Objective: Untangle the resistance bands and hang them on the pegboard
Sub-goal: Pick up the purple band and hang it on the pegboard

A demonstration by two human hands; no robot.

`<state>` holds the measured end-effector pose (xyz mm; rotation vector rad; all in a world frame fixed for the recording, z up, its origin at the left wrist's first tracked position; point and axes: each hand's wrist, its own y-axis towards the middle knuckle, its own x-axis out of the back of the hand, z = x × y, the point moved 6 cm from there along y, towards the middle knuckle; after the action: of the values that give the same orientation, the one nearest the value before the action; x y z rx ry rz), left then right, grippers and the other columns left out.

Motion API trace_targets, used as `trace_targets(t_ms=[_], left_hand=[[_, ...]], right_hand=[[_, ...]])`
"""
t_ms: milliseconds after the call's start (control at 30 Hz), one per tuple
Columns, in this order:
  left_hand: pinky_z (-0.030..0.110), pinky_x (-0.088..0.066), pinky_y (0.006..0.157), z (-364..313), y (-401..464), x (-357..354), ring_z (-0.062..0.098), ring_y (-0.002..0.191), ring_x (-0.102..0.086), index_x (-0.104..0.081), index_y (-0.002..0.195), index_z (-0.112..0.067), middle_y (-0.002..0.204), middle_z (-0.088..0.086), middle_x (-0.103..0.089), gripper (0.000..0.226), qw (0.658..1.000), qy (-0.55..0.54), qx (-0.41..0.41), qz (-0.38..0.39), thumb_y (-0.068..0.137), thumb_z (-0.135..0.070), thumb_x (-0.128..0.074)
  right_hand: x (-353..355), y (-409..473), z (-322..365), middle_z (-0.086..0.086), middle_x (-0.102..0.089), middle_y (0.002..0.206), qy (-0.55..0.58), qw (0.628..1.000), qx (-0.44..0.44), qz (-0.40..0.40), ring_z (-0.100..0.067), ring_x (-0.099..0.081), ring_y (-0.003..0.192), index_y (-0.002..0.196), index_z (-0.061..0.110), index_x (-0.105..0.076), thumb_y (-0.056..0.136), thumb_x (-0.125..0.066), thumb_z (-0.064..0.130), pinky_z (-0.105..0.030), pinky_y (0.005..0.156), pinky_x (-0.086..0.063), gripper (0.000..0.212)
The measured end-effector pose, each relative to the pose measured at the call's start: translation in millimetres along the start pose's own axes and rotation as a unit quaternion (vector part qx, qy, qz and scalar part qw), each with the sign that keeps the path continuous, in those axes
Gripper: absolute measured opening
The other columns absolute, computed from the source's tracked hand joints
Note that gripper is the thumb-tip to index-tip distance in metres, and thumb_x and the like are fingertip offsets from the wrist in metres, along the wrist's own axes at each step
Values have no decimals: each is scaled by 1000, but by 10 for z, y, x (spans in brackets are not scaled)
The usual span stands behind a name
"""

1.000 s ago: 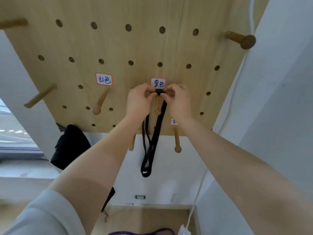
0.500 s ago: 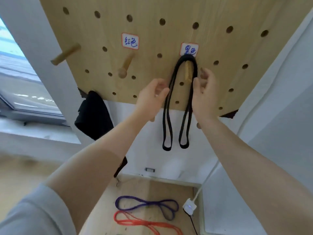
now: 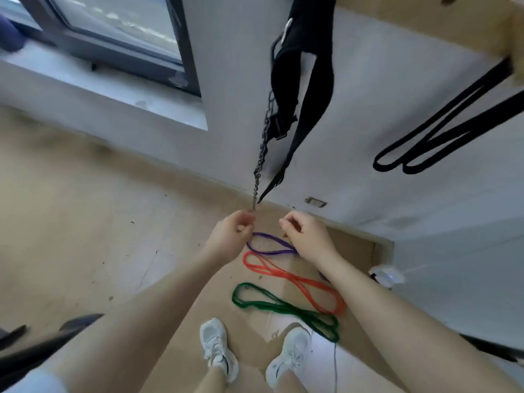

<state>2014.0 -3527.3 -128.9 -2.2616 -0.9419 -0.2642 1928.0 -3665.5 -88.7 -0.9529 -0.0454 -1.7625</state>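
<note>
Resistance bands lie in a row on the wooden floor (image 3: 85, 222) by the wall: a purple band (image 3: 268, 246) nearest the wall, a red band (image 3: 295, 280) beside it, and a green band (image 3: 283, 307) nearest the white shoes (image 3: 217, 347). A black band (image 3: 442, 129) hangs in two loops from the pegboard (image 3: 425, 15) at upper right. Both hands hover above the purple band, apart from each other. The left hand (image 3: 231, 236) has its grip loosely curled with nothing in it; the right hand (image 3: 307, 234) likewise shows loosely curled fingers and no band held. A black strap with a chain (image 3: 262, 148) hangs from the wall beside the window (image 3: 113, 29).
</note>
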Motion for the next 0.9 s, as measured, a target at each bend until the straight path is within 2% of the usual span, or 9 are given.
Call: trace_targets(t_ms=[100, 200, 300, 433, 533, 633, 733, 833, 900], left_hand=[[31, -49, 74, 869, 317, -95, 24, 87, -64, -57, 114, -14, 103, 3, -62, 23, 997, -22, 74, -13, 93, -15, -47], [35, -49, 86, 1721, 763, -388, 24, 98, -61, -54, 119, -14, 108, 4, -62, 28, 993, -2, 117, -20, 93, -18, -45], [35, -47, 91, 2499, 1235, -812, 25, 103, -60, -53, 122, -10, 116, 8, -60, 31, 988, -7, 154, -21, 93, -17, -44], [39, -47, 94, 3431, 1981, -1438, 27, 105, -60, -54, 121, -9, 119, 10, -60, 29, 986, -24, 163, -21, 95, -17, -44], [41, -48, 92, 4029, 2492, -1833, 27, 105, -59, -54, 119, -11, 117, 8, -60, 28, 986, -30, 163, -23, 95, -19, -43], [41, -48, 93, 4468, 2857, -2085, 25, 102, -60, -54, 119, -13, 114, 6, -59, 27, 984, -58, 164, -31, 95, -20, -43], [35, -50, 88, 4716, 3074, -2228, 21, 92, -64, -55, 118, -13, 107, 2, -59, 25, 983, -78, 161, -37, 96, -18, -43], [33, -49, 85, 4784, 3131, -2285, 21, 88, -64, -56, 112, -14, 106, 3, -61, 22, 981, -99, 164, -29, 95, -14, -43], [32, -48, 83, 4701, 3086, -2283, 20, 85, -63, -56, 105, -16, 102, 3, -62, 18, 981, -108, 161, -19, 94, -11, -42]], right_hand=[[-792, 436, -463, -3, -66, 89, -36, 998, -42, 36, -20, -58, 83, 92, 16, -62, 93, -51, 29, -35, 77, -47, 17], [-1572, 930, -1065, -1, -63, 106, -84, 992, -56, 70, -20, -57, 98, 104, 21, -61, 91, -50, 32, -41, 89, -47, 20], [-2273, 1436, -1717, -6, -60, 118, -129, 986, -55, 89, -23, -56, 107, 116, 16, -58, 92, -49, 29, -38, 91, -46, 30], [-3050, 2153, -2647, -9, -55, 123, -195, 977, -40, 71, -27, -52, 113, 119, 12, -58, 93, -46, 21, -37, 89, -45, 29], [-3516, 2693, -3294, -12, -54, 124, -243, 969, -14, 44, -32, -48, 115, 119, 11, -58, 95, -42, 15, -43, 93, -44, 29], [-3868, 3172, -3742, -10, -46, 138, -297, 955, 3, 23, -32, -40, 123, 132, 16, -49, 96, -40, 15, -43, 99, -38, 36], [-4107, 3496, -3995, -8, -37, 147, -364, 930, 30, 33, -32, -36, 128, 139, 20, -39, 97, -39, 13, -42, 103, -30, 42], [-4154, 3617, -3959, -14, -51, 131, -457, 885, 83, 35, -35, -46, 119, 128, 13, -47, 95, -37, 8, -42, 93, -34, 34], [-4064, 3586, -3822, -15, -56, 119, -469, 875, 115, 38, -35, -49, 112, 115, 9, -51, 94, -39, 7, -40, 87, -34, 24]])
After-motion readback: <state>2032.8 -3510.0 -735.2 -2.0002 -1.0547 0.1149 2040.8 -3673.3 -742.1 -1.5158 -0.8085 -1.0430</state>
